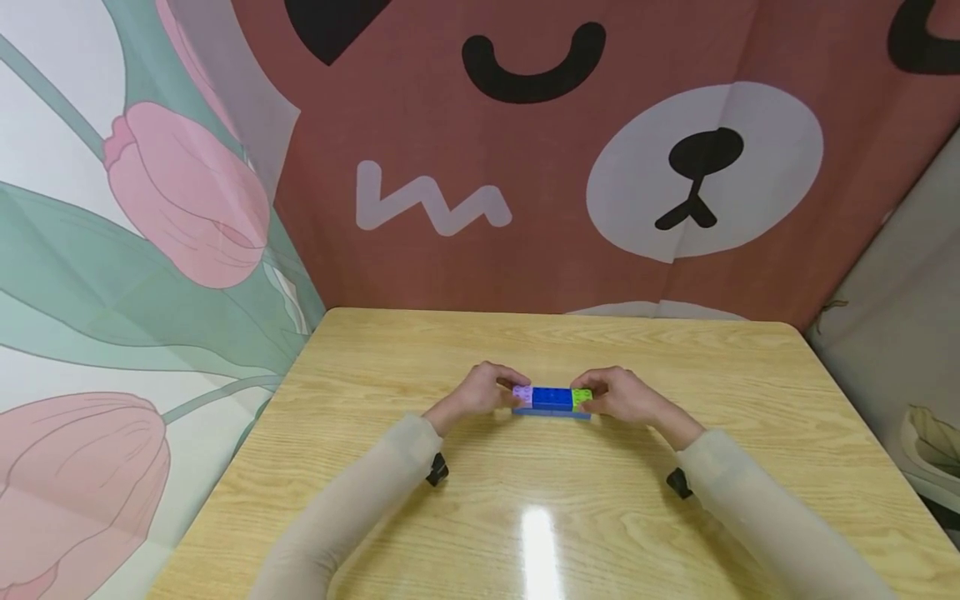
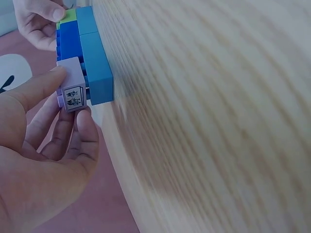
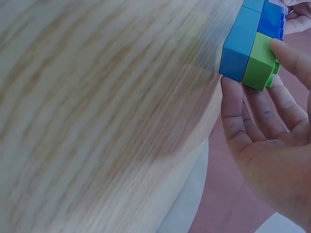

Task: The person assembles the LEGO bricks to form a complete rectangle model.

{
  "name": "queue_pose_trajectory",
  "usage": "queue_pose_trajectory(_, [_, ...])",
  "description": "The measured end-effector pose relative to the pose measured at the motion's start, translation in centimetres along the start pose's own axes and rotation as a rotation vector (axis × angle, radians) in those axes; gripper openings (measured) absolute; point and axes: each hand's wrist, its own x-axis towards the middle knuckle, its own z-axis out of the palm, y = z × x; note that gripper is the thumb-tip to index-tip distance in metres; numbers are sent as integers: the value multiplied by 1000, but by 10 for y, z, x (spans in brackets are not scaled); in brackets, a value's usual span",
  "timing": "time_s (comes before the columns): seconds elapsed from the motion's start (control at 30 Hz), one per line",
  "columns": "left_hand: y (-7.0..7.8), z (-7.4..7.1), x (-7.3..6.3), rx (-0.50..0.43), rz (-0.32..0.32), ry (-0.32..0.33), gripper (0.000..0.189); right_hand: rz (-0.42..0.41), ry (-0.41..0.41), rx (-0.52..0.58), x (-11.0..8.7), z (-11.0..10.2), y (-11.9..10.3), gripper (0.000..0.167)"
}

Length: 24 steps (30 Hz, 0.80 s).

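A row of toy building bricks lies on the table. Its lower layer is lighter blue bricks (image 2: 99,68); on top sits a dark blue brick (image 1: 552,399) between a lilac brick (image 2: 73,73) and a lime green brick (image 3: 260,60). My left hand (image 1: 480,389) pinches the lilac brick, thumb on the studded side. That brick carries a small printed picture, and studs show in a thin gap between it and the lighter blue brick. At the other end, my right hand (image 1: 621,396) holds the green brick between thumb and fingers; the green brick sits flush on the lower layer.
The wooden table (image 1: 375,350) stretches around the bricks to a back edge below a bear-patterned cloth (image 1: 547,208). A flowered cloth (image 1: 187,192) hangs at the left. Light reflects off the tabletop near the front.
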Motion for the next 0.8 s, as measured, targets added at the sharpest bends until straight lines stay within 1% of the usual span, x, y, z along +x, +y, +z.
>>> queue_pose_trajectory(0.23, [0, 0, 1, 19, 4, 3, 27, 2, 0, 3, 0, 1, 1, 25])
queue_pose_trajectory(0.43, [-2, 3, 1, -6, 0, 4, 27, -1, 6, -5, 0, 2, 3, 26])
queue_pose_trajectory(0.8, [-3, 7, 0, -9, -15, 40, 25, -3, 5, 5, 0, 2, 2, 26])
